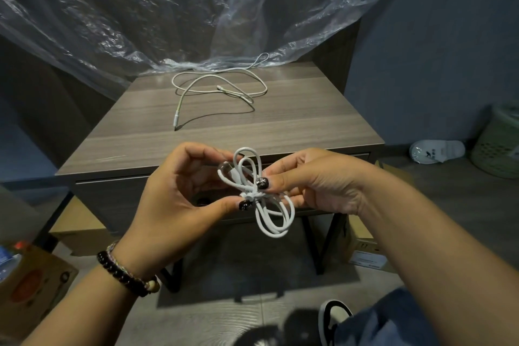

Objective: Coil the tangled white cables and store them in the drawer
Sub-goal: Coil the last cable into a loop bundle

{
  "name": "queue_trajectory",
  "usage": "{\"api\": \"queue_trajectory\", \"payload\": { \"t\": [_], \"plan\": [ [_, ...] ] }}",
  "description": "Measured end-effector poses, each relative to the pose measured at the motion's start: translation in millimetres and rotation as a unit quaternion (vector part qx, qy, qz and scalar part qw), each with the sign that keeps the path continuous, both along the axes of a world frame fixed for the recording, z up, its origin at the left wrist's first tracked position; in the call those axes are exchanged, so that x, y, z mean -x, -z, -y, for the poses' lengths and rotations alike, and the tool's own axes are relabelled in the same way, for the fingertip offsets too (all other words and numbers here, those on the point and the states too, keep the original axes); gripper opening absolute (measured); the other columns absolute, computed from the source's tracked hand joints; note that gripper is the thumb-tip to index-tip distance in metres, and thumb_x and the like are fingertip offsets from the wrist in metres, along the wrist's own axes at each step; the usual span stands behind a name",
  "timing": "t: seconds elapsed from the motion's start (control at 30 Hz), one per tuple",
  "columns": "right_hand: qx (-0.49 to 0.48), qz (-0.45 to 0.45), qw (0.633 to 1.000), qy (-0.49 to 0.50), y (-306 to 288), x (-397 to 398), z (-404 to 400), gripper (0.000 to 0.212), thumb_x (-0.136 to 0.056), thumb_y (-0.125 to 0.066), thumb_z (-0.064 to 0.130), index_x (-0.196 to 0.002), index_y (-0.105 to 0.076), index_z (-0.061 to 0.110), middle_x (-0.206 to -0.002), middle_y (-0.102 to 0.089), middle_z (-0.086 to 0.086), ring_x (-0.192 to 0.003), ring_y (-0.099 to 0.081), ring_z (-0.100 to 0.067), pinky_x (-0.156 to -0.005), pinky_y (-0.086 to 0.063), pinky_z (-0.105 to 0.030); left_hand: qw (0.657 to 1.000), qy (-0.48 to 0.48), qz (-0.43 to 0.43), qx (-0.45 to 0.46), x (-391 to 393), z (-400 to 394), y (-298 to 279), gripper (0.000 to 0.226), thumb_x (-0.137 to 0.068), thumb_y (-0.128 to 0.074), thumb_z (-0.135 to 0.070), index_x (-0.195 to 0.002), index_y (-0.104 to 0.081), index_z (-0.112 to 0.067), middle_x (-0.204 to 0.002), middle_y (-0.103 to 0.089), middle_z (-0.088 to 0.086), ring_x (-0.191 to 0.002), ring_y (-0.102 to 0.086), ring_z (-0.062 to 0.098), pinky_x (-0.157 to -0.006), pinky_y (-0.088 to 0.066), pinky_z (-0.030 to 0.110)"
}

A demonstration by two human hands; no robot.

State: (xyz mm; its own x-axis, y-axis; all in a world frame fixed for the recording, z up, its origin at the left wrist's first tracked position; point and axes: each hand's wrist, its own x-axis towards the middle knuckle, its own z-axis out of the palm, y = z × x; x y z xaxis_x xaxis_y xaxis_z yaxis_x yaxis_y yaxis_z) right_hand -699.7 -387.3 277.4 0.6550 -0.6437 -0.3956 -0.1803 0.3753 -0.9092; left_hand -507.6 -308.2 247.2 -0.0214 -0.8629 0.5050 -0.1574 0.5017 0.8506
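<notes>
- The left hand (179, 191) and the right hand (314, 180) are both pinching the coiled white cable (258, 191) at its wrapped middle, so each grip is closing on that cable, thumb tips pressing in from either side of the knot-like waist.
- The coiled white cable is hanging in the air between the hands, in front of the bench (219, 132) and above the floor; loops are fanning up from the pinched waist and more loops are drooping below it.
- A beaded bracelet (126, 275) is sitting on the left wrist.
- Right behind the hands, the drawer (112, 199) front is showing under the bench top, and it is looking closed.
- Farther back on the bench top, a second white cable (219, 90) is lying loose in wide, uncoiled curves, one plug end pointing toward the near edge.
- Clear plastic sheeting (140, 23) is draping down behind the bench, its lower edge touching the far side of the top.
- Cardboard boxes (33, 281) are standing on the floor to the left, and another is partly showing to the right of the bench legs.
- At far right a white slipper (436, 151) is lying near a green basket (500, 146).
- A shoe (334, 317) is showing at the bottom.
</notes>
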Motion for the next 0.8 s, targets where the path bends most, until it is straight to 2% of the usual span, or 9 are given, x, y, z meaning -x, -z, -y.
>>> {"api": "queue_trajectory", "payload": {
  "t": [0.07, 0.17, 0.3, 0.37, 0.47, 0.63, 0.73, 0.8],
  "plan": [
    [-0.005, -0.009, 1.0, -0.017, 0, 1, 1, 0.022, -0.072, -0.071, 0.005, -0.094, -0.07, 0.002, -0.086, -0.068, -0.011, -0.071, -0.063, -0.016, -0.064, -0.054, -0.022, 1.0, -0.007, 0.014, 0.003, 1, 1, 2, 0.055, -0.058, -0.084, -0.021, -0.102, -0.052, -0.012, -0.116, -0.066, 0.003, -0.103, -0.068, 0.016, -0.086, -0.053, 0.023],
    [-0.006, -0.011, 1.0, -0.027, -1, 4, 1, 0.017, -0.078, -0.067, 0.003, -0.095, -0.07, 0.002, -0.082, -0.069, -0.01, -0.066, -0.064, -0.014, -0.063, -0.053, -0.021, 0.999, -0.025, 0.037, 0.008, 0, 2, 5, 0.051, -0.061, -0.079, -0.02, -0.105, -0.053, -0.015, -0.116, -0.066, 0.001, -0.102, -0.068, 0.015, -0.086, -0.053, 0.023],
    [0.024, -0.006, 0.999, 0.029, -1, 8, 8, 0.02, -0.071, -0.07, 0.004, -0.09, -0.071, -0.002, -0.087, -0.07, -0.013, -0.07, -0.065, -0.015, -0.062, -0.053, -0.021, 0.986, -0.081, 0.138, -0.041, -14, 11, 16, 0.05, -0.071, -0.082, -0.02, -0.112, -0.054, -0.02, -0.11, -0.067, -0.008, -0.103, -0.065, 0.006, -0.087, -0.054, 0.024],
    [0.04, -0.005, 0.996, 0.077, -1, 11, 11, 0.013, -0.074, -0.07, 0.002, -0.086, -0.072, -0.001, -0.087, -0.071, -0.014, -0.071, -0.065, -0.015, -0.058, -0.053, -0.021, 0.958, -0.128, 0.24, -0.089, -22, 17, 28, 0.043, -0.079, -0.075, -0.022, -0.115, -0.054, -0.021, -0.11, -0.065, -0.014, -0.104, -0.061, -0.002, -0.09, -0.052, 0.024],
    [0.072, -0.012, 0.988, 0.138, 1, 12, 13, 0.02, -0.078, -0.071, 0.003, -0.097, -0.071, -0.004, -0.092, -0.072, -0.016, -0.071, -0.066, -0.015, -0.055, -0.053, -0.021, 0.9, -0.134, 0.385, -0.152, -26, 23, 48, 0.047, -0.084, -0.069, -0.031, -0.125, -0.048, -0.022, -0.118, -0.06, -0.007, -0.111, -0.057, 0.006, -0.097, -0.047, 0.029],
    [0.118, -0.016, 0.977, 0.18, 7, 7, 11, 0.027, -0.078, -0.073, 0.004, -0.104, -0.069, -0.002, -0.102, -0.071, -0.02, -0.084, -0.066, -0.022, -0.063, -0.055, -0.026, 0.828, -0.121, 0.511, -0.194, -15, 30, 65, 0.048, -0.089, -0.059, -0.04, -0.131, -0.042, -0.023, -0.133, -0.05, -0.005, -0.124, -0.046, 0.013, -0.1, -0.043, 0.035],
    [0.161, -0.024, 0.969, 0.187, 9, 4, 9, 0.023, -0.08, -0.072, 0.003, -0.102, -0.069, -0.003, -0.102, -0.07, -0.023, -0.082, -0.065, -0.023, -0.059, -0.053, -0.023, 0.801, -0.125, 0.558, -0.18, -7, 33, 68, 0.046, -0.092, -0.054, -0.04, -0.133, -0.041, -0.022, -0.131, -0.05, -0.003, -0.123, -0.045, 0.016, -0.098, -0.043, 0.033],
    [0.177, -0.017, 0.965, 0.191, 9, 3, 8, 0.02, -0.081, -0.07, 0.0, -0.102, -0.068, -0.003, -0.102, -0.069, -0.025, -0.082, -0.064, -0.028, -0.063, -0.053, -0.027, 0.787, -0.134, 0.574, -0.183, -3, 34, 64, 0.04, -0.093, -0.052, -0.041, -0.127, -0.045, -0.022, -0.124, -0.054, -0.002, -0.117, -0.05, 0.017, -0.091, -0.047, 0.033]
  ]
}}
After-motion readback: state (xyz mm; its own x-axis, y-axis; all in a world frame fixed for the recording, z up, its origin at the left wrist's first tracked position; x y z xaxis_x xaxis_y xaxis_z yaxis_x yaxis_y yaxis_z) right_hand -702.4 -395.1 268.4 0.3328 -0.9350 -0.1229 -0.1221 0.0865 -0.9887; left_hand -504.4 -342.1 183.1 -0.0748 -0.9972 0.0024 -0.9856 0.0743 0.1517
